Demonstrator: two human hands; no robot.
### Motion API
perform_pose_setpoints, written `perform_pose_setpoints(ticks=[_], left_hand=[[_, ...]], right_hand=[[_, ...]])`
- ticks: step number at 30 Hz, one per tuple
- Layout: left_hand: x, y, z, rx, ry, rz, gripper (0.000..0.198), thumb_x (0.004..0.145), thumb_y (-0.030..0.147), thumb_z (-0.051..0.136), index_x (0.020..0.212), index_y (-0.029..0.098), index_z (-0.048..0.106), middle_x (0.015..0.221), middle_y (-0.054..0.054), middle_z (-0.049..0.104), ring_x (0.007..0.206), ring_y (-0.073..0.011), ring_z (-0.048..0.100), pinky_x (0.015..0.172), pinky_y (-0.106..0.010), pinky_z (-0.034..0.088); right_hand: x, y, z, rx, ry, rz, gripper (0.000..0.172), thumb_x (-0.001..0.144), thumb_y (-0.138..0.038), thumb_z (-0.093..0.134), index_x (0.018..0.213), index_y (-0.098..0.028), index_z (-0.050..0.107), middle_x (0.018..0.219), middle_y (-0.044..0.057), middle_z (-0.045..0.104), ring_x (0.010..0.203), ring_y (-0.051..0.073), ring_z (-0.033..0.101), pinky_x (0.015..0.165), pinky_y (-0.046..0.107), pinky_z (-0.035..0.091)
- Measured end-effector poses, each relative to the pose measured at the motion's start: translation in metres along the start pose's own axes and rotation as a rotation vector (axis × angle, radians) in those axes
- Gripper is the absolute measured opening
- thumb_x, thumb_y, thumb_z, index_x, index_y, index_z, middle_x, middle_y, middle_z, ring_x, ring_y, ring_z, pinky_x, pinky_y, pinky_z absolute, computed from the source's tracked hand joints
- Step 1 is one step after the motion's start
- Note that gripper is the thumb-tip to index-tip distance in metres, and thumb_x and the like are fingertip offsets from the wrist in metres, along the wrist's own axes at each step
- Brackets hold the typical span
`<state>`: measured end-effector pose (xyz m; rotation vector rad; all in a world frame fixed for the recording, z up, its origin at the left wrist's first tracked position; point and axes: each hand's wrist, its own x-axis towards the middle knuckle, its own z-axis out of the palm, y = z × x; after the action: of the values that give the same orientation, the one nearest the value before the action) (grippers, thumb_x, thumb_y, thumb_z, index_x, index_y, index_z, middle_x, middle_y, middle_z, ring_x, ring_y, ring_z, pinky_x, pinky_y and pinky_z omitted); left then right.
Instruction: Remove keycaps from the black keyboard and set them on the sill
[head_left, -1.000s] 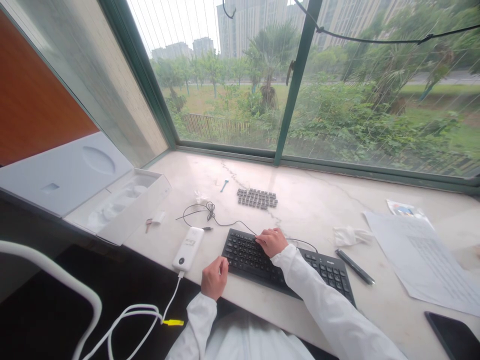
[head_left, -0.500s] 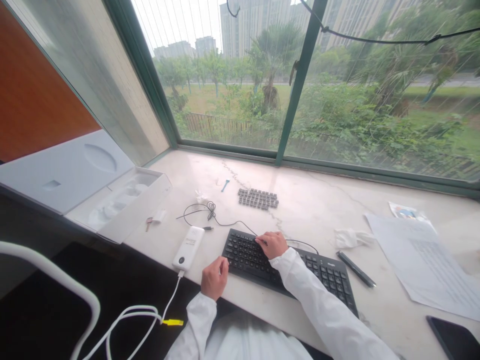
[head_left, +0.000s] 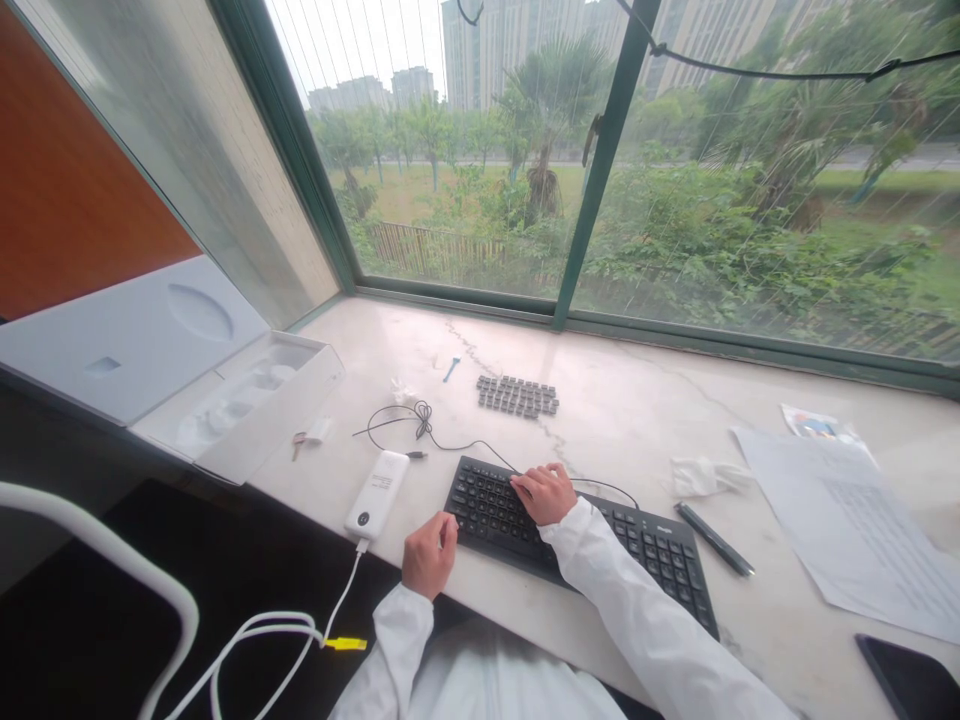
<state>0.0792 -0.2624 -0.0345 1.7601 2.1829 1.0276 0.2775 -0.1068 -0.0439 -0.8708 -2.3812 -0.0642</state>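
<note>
Keyboard work occupies the near edge of the pale marble window ledge (head_left: 637, 410), where a black plastic keyboard (head_left: 656, 552) lies slantwise at the ledge's six o'clock. The right hand (head_left: 546, 493) sits on its upper-left keys, fingers bent down onto them; whether they pinch a key I cannot tell. The left hand (head_left: 429, 553) is clenched in a loose fist at the keyboard's eight o'clock, right at its front-left corner. A white oblong power bank (head_left: 377, 494) lies just beside it at nine o'clock. A block of loose dark grey keycaps (head_left: 517, 396) sits at twelve o'clock, well apart. A slim black pen (head_left: 714, 538) lies near at three o'clock, with white printed paper sheets (head_left: 847, 520) beyond it.
</note>
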Motion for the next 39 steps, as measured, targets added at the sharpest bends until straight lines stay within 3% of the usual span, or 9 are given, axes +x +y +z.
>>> perform_pose_setpoints(ticks=[16,25,39], left_hand=[[-0.001,-0.005,0.003,0.027,0.004,0.028,0.025,0.091,0.026,0.040,0.074,0.021,0.057,0.063,0.003,0.060,0.057,-0.0093,0.055,0.060,-0.019,0.038],[-0.001,-0.003,0.002,0.018,0.007,0.029,0.026,0.091,0.028,0.039,0.074,0.021,0.057,0.063,0.002,0.060,0.056,-0.0101,0.055,0.059,-0.020,0.039],[0.003,0.009,-0.004,0.045,0.030,0.008,0.030,0.091,0.028,0.037,0.071,0.020,0.058,0.061,0.002,0.060,0.054,-0.0091,0.054,0.058,-0.019,0.040]], right_hand=[[-0.001,-0.005,0.000,-0.009,0.133,0.021,0.021,0.086,-0.024,0.056,0.067,-0.021,0.064,0.059,-0.004,0.062,0.056,0.008,0.049,0.074,0.028,0.028],[-0.001,-0.005,0.001,-0.023,0.138,0.034,0.024,0.087,-0.025,0.055,0.064,-0.021,0.064,0.058,-0.003,0.061,0.056,0.007,0.049,0.074,0.028,0.027],[-0.003,-0.002,-0.009,-0.051,-0.041,-0.057,0.018,0.090,-0.025,0.050,0.084,-0.024,0.067,0.069,-0.001,0.063,0.065,0.009,0.050,0.080,0.031,0.025]])
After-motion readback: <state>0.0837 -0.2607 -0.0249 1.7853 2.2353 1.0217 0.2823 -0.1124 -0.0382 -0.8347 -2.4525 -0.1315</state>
